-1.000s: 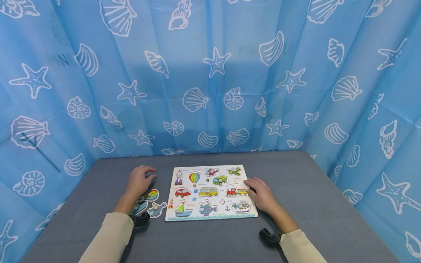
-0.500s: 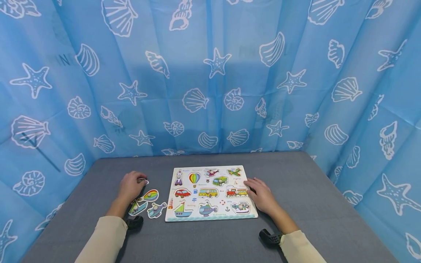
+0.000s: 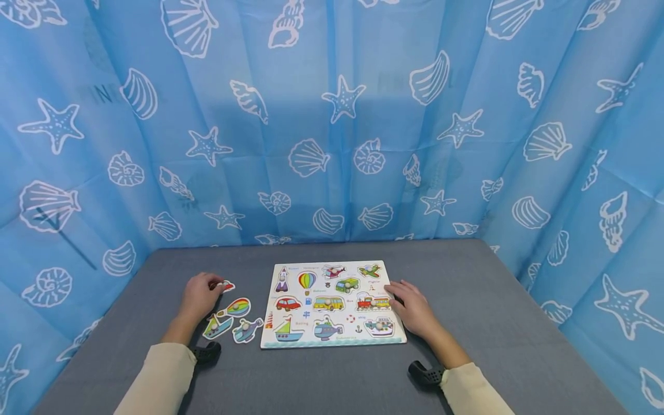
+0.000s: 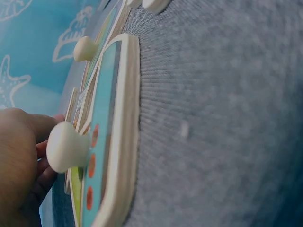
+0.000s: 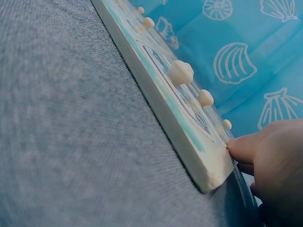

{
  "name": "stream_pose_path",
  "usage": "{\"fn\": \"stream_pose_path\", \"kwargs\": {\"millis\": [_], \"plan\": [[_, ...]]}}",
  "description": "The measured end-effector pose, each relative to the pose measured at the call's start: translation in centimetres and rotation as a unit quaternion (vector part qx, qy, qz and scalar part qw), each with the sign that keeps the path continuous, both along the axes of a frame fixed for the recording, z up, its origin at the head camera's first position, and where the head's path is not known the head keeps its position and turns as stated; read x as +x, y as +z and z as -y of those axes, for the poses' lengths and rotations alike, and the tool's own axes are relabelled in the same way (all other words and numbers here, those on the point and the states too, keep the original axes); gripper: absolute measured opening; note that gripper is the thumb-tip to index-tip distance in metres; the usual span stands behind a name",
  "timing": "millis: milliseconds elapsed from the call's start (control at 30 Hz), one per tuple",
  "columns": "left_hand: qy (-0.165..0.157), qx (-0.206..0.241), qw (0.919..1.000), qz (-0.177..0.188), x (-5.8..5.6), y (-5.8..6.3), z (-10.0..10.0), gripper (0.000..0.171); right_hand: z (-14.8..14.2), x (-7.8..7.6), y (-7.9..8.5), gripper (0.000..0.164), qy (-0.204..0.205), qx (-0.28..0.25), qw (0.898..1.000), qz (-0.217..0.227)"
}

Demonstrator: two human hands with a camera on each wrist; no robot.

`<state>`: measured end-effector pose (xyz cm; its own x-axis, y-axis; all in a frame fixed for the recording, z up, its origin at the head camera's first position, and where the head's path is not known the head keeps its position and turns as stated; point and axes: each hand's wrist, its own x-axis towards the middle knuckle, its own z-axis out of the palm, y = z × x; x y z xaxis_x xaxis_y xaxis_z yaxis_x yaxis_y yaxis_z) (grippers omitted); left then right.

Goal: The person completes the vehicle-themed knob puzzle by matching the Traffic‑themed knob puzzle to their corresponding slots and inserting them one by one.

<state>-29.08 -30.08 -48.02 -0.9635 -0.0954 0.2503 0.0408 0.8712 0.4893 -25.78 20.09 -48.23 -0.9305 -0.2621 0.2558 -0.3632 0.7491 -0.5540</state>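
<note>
My left hand (image 3: 199,297) pinches a small red knobbed puzzle piece (image 3: 226,286), apparently a car, at the table's left. Close by lie knobbed pieces: a striped balloon (image 3: 238,308), a green-sailed boat (image 3: 217,328) and a blue submarine (image 3: 248,331). In the left wrist view the boat's teal hull (image 4: 105,104) stands large in front, and the red piece is hidden. A white puzzle board (image 3: 324,268) with vehicle pictures lies in the middle. At its right edge my right hand (image 3: 415,308) rests with extended fingers, the thumb (image 5: 241,149) touching the board near its corner.
Grey cloth (image 3: 332,380) covers the table. A blue shell-print curtain (image 3: 332,144) hangs behind and along both sides. Black wrist devices sit on the left wrist (image 3: 207,353) and the right wrist (image 3: 426,374).
My left hand has drawn back left and closed its fingers on the red piece. This uncovers the green-sailed boat and the balloon. The right hand and board stay put.
</note>
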Motion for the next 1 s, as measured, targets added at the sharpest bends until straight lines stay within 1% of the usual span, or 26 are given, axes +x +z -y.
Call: {"fn": "stream_pose_path", "kwargs": {"millis": [133,300,467,600,800,933,1000], "plan": [[0.010,0.014,0.9998,-0.003,0.3,0.0,0.0,0.017,0.1,0.1,0.2,0.038,-0.003,0.004,1.000,0.001],[0.017,0.029,0.9994,0.008,0.5,0.0,0.0,0.018,0.1,0.1,0.2,0.038,-0.007,0.009,1.000,0.004],[0.020,0.033,0.9991,0.014,0.5,0.0,0.1,0.016,0.1,0.1,0.2,0.039,-0.009,0.013,1.000,0.003],[0.023,0.033,0.9991,0.011,0.6,0.1,-0.2,0.017,0.0,0.0,0.1,0.039,-0.005,0.006,1.000,0.001],[0.007,0.037,0.9993,0.005,0.8,0.7,-1.1,0.018,-0.1,0.1,0.0,0.039,-0.006,0.006,1.000,-0.002],[-0.001,0.049,0.9987,0.011,0.9,0.8,-1.9,0.018,0.0,0.1,-0.1,0.038,-0.009,0.006,1.000,-0.005],[-0.005,0.047,0.9988,0.009,0.9,0.7,-2.2,0.018,0.1,0.1,-0.1,0.038,-0.008,0.007,1.000,-0.009]]}}
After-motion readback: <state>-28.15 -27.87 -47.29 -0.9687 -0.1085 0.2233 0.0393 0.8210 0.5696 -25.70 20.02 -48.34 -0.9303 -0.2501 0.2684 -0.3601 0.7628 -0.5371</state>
